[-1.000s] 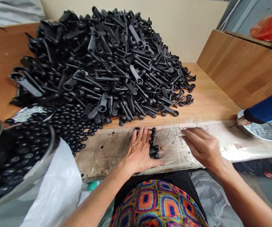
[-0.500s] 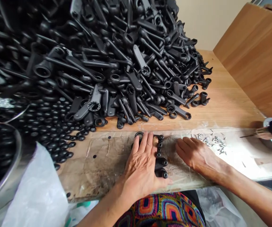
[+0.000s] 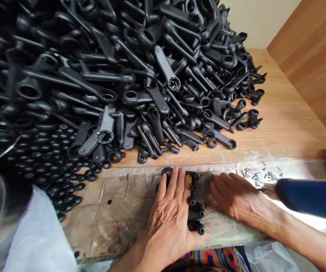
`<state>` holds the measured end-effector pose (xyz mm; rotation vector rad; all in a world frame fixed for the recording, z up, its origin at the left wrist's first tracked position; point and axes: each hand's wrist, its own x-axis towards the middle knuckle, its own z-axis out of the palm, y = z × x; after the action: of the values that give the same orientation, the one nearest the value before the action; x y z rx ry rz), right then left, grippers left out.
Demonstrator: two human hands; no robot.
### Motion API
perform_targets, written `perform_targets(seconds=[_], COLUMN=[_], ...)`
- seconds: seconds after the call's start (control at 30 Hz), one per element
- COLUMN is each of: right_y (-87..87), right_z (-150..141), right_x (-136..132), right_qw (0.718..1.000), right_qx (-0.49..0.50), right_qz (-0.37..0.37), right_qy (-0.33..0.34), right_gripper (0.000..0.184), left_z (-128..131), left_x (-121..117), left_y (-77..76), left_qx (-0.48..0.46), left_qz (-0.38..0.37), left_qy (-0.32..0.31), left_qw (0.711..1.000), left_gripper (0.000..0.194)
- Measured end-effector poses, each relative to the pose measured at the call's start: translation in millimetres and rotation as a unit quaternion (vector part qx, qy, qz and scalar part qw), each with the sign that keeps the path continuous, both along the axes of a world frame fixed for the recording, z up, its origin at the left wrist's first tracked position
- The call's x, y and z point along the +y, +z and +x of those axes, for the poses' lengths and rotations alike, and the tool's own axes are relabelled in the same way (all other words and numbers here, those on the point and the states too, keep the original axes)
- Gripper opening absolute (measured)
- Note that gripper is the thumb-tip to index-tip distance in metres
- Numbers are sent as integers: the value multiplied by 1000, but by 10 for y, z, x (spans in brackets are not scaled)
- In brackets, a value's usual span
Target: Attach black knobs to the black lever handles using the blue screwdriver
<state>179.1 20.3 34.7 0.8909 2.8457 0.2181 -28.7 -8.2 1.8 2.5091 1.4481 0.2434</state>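
Just now, the person's left hand lies spread and unclenched across a matte black moulded part, pressing it against a scarred wooden board. The right hand, open and grasping nothing, rests just beside that part, near scattered small silver pins. A dark blue cylindrical handle crosses the foreground, and a heap of black crank arms rises beyond the board.

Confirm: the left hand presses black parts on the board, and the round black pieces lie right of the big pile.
No: the round black pieces lie left of the big pile, in the head view. The left hand presses black parts on the board.
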Motion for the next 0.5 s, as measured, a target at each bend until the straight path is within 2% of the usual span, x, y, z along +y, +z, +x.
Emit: perform_targets(seconds=[0.07,0.13,0.17,0.2,0.27,0.33,0.4,0.5], right_y=[33,66,79,88,98,103,108,111], right_z=[-4,-9,-14,-23,-52,-98,-157,-255], right_x=[24,48,58,65,75,79,83,96], right_qw=[999,984,963,931,845,769,721,686], right_qx=[39,157,240,327,471,552,584,599], right_qz=[-26,-75,-112,-156,-239,-296,-329,-360], right_qy=[-6,-23,-36,-50,-86,-128,-173,-202], right_gripper=[14,14,14,16,20,21,19,20], left_z=[-4,-9,-11,-14,-17,-20,-22,-28], left_x=[-7,-14,-15,-16,-17,-18,-19,-16], left_y=[0,4,5,6,5,-1,-7,-16], left_qx=[-2,-2,-1,0,1,1,-1,0], left_qz=[1,0,-1,-2,-4,-9,-12,-12], left_qy=[3,3,2,2,0,0,-4,-8], left_qw=[1000,1000,1000,1000,1000,1000,1000,1000], left_gripper=[111,111,110,108,103,101,103,107])
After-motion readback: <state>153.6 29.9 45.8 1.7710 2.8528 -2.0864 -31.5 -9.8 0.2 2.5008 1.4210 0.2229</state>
